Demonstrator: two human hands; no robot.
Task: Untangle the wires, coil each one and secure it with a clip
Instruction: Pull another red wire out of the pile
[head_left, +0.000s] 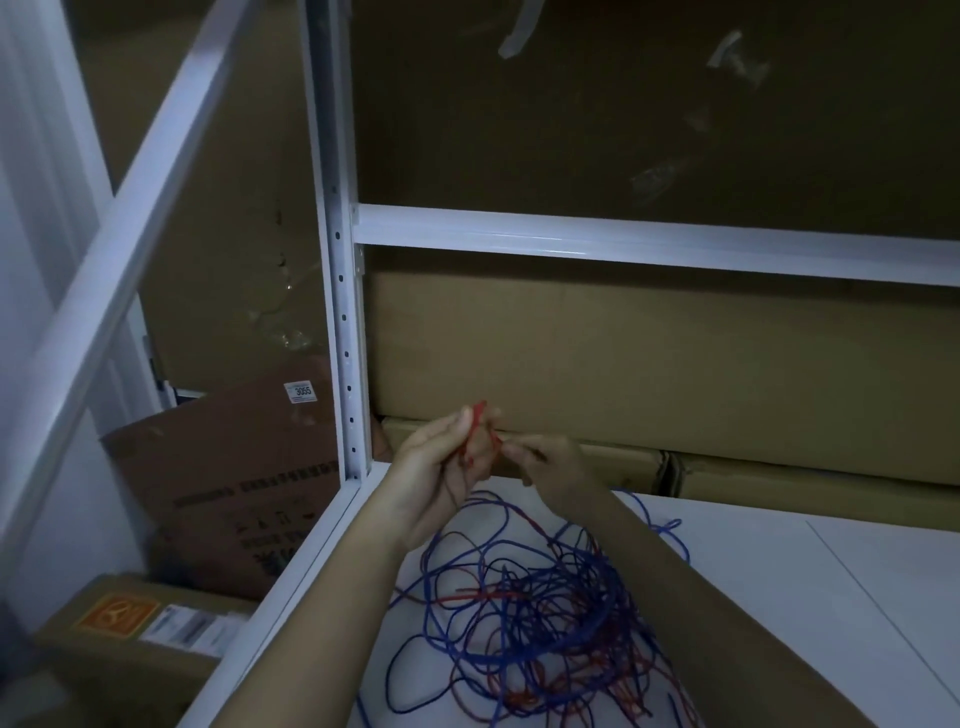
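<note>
Red wire (480, 434): one end lifted above the shelf (779, 571), its length trailing down into the tangle (530, 618) of red and blue wires between the forearms. Left hand (441, 457) grips it with curled fingers; right hand (545, 460) pinches it close by. Best practice, as judged: draw the red strand out slowly, loosening crossings rather than tightening them. Boxes (623, 353) stand behind.

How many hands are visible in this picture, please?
2. The left hand holds a red wire above the tangle; the right hand pinches the same wire beside it.
</note>
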